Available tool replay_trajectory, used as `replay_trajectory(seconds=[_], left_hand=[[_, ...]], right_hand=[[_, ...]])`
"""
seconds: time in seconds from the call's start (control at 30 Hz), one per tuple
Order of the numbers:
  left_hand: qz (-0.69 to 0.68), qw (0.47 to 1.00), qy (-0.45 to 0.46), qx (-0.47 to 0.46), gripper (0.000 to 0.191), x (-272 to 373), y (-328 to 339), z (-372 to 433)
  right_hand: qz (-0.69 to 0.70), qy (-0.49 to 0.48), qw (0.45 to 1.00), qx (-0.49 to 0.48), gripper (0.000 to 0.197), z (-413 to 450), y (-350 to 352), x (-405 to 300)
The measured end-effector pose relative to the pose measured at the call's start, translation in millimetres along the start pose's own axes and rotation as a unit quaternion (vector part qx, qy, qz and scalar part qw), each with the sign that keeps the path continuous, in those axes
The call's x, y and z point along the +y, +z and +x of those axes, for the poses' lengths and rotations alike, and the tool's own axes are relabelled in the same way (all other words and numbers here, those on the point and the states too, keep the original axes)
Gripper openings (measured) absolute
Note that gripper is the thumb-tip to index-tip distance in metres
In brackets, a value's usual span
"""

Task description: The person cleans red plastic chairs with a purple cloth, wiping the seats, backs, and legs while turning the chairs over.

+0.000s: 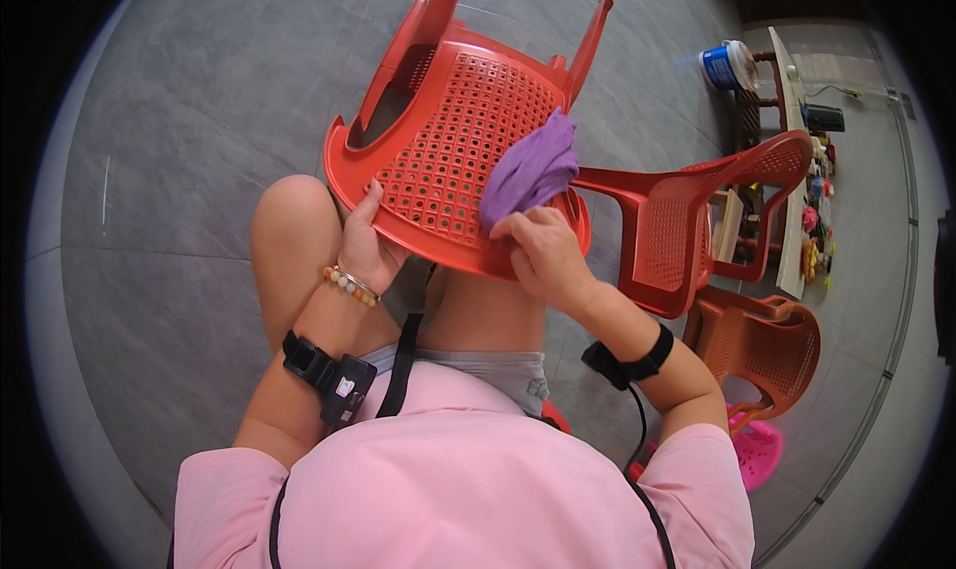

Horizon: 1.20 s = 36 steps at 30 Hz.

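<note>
A red plastic armchair point(426, 188) is tipped in front of my knees, its perforated panel facing up and its curved rim towards me. My left hand point(370, 244) grips that rim at the left, thumb on the upper face and fingers underneath, partly hidden. A crumpled purple cloth point(534, 166) rests on the right side of the panel. Pinched in my right hand point(549, 252) is the near end of this cloth, just above the rim.
To the right stand another red plastic chair point(665, 233), a brown plastic chair point(762, 345) and a pink plastic item point(758, 449). Beyond them, a long table point(788, 270) carries assorted small things. A white and blue bucket point(724, 66) sits near its far end.
</note>
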<state>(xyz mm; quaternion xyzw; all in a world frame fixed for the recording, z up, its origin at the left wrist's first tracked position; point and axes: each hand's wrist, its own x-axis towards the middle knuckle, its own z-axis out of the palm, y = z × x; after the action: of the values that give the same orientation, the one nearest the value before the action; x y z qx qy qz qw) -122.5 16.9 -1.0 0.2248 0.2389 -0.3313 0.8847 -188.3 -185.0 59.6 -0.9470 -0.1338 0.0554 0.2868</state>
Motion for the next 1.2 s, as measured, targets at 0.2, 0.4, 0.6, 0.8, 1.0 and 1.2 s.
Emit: replay_trajectory(seconds=[0.2, 0.4, 0.6, 0.8, 1.0, 1.2], left_hand=[[-0.003, 1.000, 0.000, -0.006, 0.040, 0, -2, 0], [0.003, 1.000, -0.001, 0.006, 0.042, -2, 0, -2], [0.003, 1.000, -0.001, 0.015, 0.042, -2, -6, 0], [0.014, 1.000, -0.012, 0.017, 0.042, 0, -5, 0], [0.008, 0.999, -0.005, 0.035, 0.042, 0, -4, -1], [0.008, 1.000, -0.007, 0.020, 0.041, 0, -3, -1]], right_hand=[[0.279, 0.154, 0.945, 0.071, 0.024, -28, 13, -3], [0.088, 0.134, 0.986, 0.045, 0.025, -9, 11, -2], [0.043, 0.096, 0.992, 0.076, 0.016, 5, 18, 14], [0.000, 0.113, 0.979, 0.167, 0.013, 62, 22, 82], [-0.046, 0.210, 0.966, 0.146, 0.019, 116, 9, 126], [0.009, 0.296, 0.951, 0.090, 0.027, 147, -2, 158]])
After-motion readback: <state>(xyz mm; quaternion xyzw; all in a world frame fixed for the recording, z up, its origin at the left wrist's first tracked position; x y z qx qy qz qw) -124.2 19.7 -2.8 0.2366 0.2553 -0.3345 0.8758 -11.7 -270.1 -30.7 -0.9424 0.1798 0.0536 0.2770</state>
